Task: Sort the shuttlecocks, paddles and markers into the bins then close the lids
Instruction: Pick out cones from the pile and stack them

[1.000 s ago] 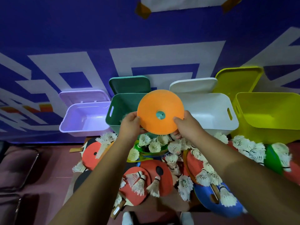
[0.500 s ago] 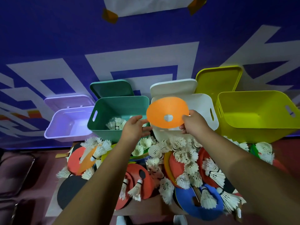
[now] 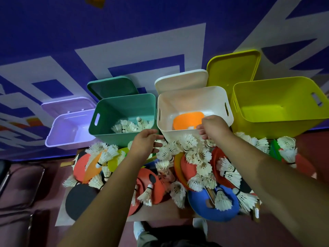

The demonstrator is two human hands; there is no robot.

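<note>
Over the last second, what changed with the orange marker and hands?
The orange marker went from in front of the bins, held by both hands, down into the white bin. The left hand let go and is open beside the green bin; the right hand remains at the marker's edge, grip unclear. The lids and shuttlecock pile stayed put.

smooth plastic bins [image 3: 194,138] (matt), feathered shuttlecocks [image 3: 188,142]
</note>
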